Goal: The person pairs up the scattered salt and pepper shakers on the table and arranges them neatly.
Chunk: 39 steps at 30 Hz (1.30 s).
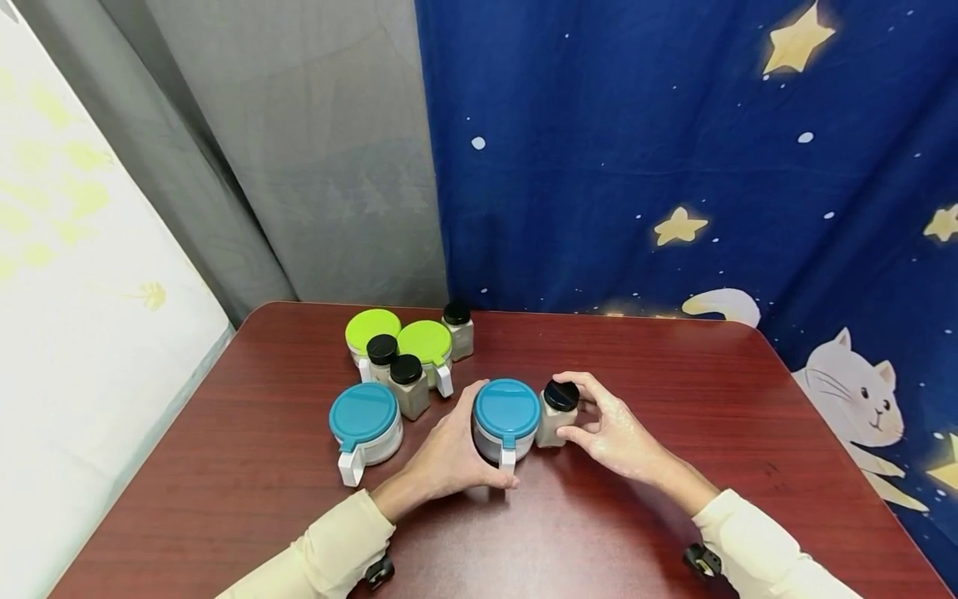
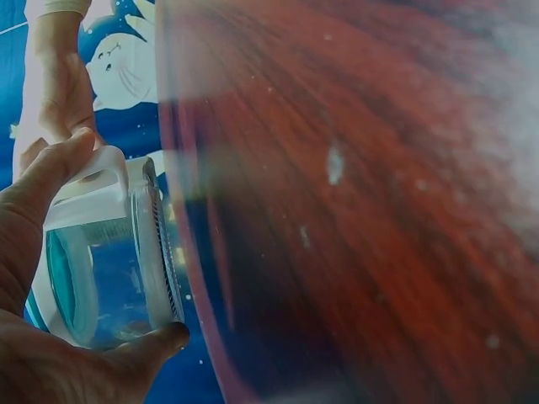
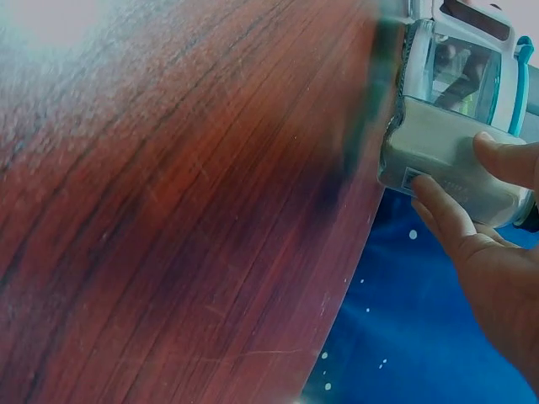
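My left hand (image 1: 452, 453) curls round a glass seasoning jar with a blue lid (image 1: 507, 408) and a white handle. In the left wrist view its thumb and a finger hold the jar's clear body (image 2: 118, 278). Just to the right, my right hand (image 1: 617, 433) pinches a square glass shaker with a black lid (image 1: 557, 413). Pale contents show through the shaker's wall (image 3: 446, 156) in the right wrist view. The two containers stand upright side by side, very close or touching; I cannot tell which.
To the left stands a second blue-lidded jar (image 1: 364, 416). Behind it are two green-lidded jars (image 1: 372, 327) (image 1: 424, 341) and black-lidded shakers (image 1: 408, 387) (image 1: 383, 353) (image 1: 459, 333), closely grouped. All stand on a dark red wooden table (image 1: 659, 532), with curtains (image 1: 599, 183) behind its far edge.
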Tool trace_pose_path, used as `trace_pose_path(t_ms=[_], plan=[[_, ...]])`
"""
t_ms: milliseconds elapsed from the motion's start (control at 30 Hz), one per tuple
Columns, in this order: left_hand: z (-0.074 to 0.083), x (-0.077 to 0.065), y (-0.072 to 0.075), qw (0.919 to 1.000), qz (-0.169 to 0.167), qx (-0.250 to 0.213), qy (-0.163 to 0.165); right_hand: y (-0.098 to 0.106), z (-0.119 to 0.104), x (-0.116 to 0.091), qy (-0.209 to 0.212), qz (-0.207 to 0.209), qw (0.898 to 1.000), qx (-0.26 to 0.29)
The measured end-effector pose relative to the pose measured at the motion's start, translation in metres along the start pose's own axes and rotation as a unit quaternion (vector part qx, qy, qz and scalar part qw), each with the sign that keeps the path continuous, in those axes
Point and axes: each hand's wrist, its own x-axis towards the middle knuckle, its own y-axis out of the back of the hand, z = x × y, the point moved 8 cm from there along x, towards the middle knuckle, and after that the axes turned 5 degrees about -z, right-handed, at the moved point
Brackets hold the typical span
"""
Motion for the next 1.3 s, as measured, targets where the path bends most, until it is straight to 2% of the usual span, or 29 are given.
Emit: trace_pose_path(t_ms=[467, 700, 1300], plan=[[0.005, 0.01, -0.006, 0.9999, -0.001, -0.01, -0.009, 0.011, 0.006, -0.002, -0.001, 0.008, 1.0, 0.0], [0.006, 0.016, -0.013, 0.9997, -0.014, -0.016, -0.01, 0.016, 0.01, -0.006, -0.01, 0.016, 1.0, -0.005], [0.013, 0.027, -0.026, 0.9996, -0.011, -0.005, -0.026, 0.029, 0.015, -0.015, -0.009, 0.028, 0.999, -0.015]])
